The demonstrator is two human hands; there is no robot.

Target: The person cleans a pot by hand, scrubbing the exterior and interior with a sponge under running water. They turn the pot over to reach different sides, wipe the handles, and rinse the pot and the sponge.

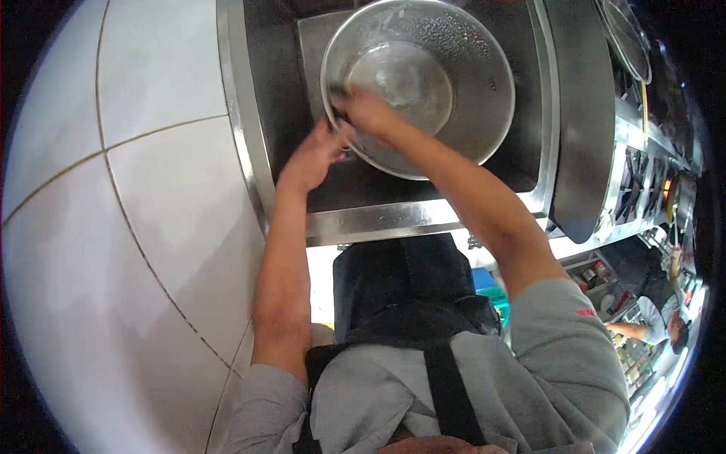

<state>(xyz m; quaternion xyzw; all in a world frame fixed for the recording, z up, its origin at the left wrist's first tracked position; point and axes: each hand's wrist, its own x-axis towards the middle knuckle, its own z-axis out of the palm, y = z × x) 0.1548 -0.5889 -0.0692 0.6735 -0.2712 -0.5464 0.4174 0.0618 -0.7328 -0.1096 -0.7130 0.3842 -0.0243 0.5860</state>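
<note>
looking straight down here. a big metal bowl (418, 79) sits tilted in a steel sink (393, 216), its inside wet and speckled with drops, and it takes up most of the basin. the right hand (368, 112) is over the bowl's left rim with the fingers curled down onto the edge, so it looks closed around the rim. the left hand (314, 155) comes in from below and to the left, fingers bent and pinched together right at that same bit of rim, touching or just under the right hand. can't tell if there's a sponge or cloth between them, that spot is too dark and small.

both forearms are bare, grey sleeves (563, 340) pushed up, and a dark apron (408, 295) with a strap hangs down the front. left of the sink is a white tiled wall (113, 227). on the right side a row of stove burners (643, 174) runs along the edge, and another person (658, 318) stands down in the far lower right corner, well apart from the sink.
</note>
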